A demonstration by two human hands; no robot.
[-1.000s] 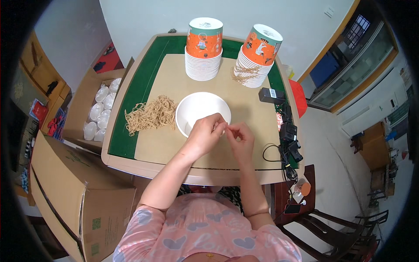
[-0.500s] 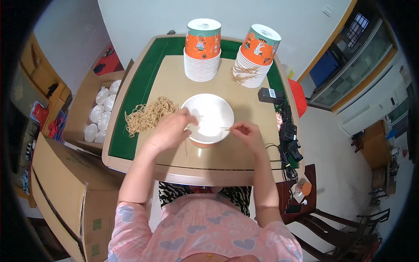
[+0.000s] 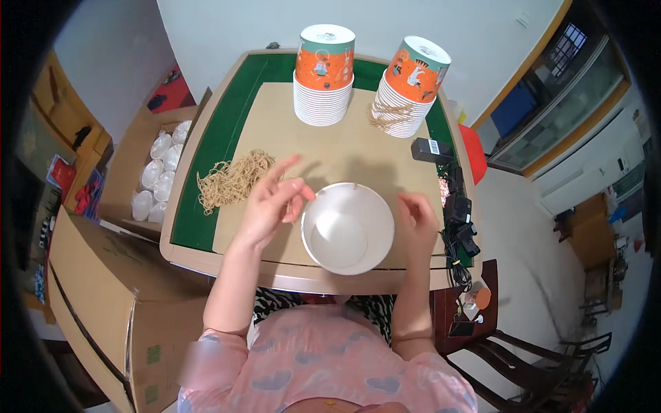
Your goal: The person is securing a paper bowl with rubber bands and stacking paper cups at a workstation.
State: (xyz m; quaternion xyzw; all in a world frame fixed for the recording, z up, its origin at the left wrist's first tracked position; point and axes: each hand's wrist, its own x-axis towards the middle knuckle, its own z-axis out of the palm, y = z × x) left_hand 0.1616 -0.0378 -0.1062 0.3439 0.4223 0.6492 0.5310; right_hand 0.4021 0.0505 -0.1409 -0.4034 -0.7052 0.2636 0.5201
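Note:
An open white paper bucket (image 3: 348,244) stands close to the table's front edge, its pale inside facing up. A small tan bit of cord (image 3: 355,186) shows at its far rim. My left hand (image 3: 268,206) is by the bucket's left rim, open, with the index finger stretched out and the fingertips close to the rim. Right of the bucket, my right hand (image 3: 418,217) is closed, its fingers curled; whatever it may hold is hidden. Beyond my left hand lies a tangled heap of tan cords (image 3: 231,182).
Two stacks of upturned paper buckets, a left stack (image 3: 323,76) and a right stack (image 3: 407,86), stand at the back; tan cords lie against the right one. Black adapters and cables (image 3: 456,206) line the right edge. A carton (image 3: 124,186) of clear plastic containers is at the left.
The bucket has come nearer to me and slightly right. My left hand has left the space over it and spread its fingers. My right hand has moved right; the cord it pinched no longer shows.

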